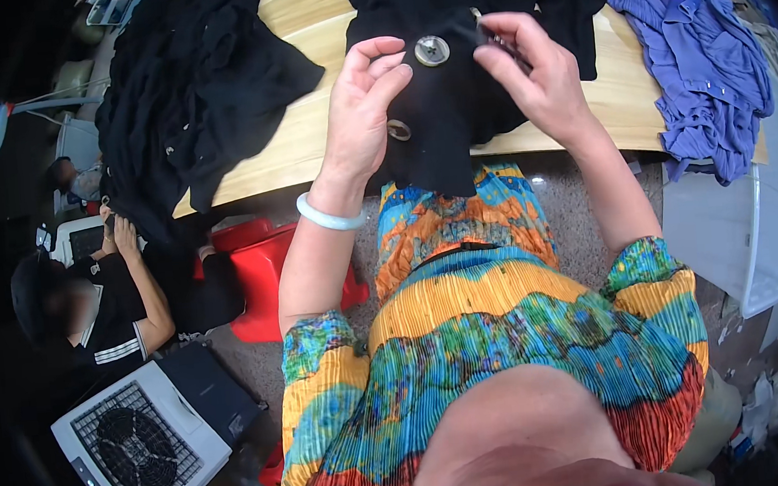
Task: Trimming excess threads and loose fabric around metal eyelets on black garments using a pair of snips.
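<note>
A black garment (433, 102) lies on the light wooden table, its lower edge hanging over the near side. On it sits a large round grey button (431, 50) with dark thread at its centre. Just left of that button is my left hand (372, 89), thumb and fingertips curled together; whatever they pinch is too small to make out. My right hand (535, 71), right of the button, is closed round a small dark tool (503, 44), partly hidden by the fingers and blurred. Another round button (398, 131) shows beside my left wrist.
More black garments (204, 102) cover the table's left side (298, 13). A purple garment (705, 72) hangs over the right end, above a whitish plastic bin (726, 226). At left are a red stool (263, 271), a seated person (110, 301) and a white air cooler (140, 445).
</note>
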A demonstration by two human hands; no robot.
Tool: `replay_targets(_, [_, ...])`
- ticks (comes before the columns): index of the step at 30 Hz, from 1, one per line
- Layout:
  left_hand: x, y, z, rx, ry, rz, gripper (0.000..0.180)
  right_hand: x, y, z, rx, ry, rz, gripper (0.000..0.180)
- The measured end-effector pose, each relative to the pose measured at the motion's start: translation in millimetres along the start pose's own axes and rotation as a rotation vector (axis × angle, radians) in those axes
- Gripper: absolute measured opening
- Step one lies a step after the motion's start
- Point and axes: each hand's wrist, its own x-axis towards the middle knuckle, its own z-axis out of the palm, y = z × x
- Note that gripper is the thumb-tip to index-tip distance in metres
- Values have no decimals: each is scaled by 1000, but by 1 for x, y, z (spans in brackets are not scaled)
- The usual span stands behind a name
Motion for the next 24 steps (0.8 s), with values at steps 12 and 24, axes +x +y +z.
replay_targets(12, [-3,1,9,8,0,74,24,-8,-3,-6,-191,-85,-265,24])
replay_targets(24, [-4,1,9,6,9,73,24,-7,-3,-10,-226,-93,-329,24])
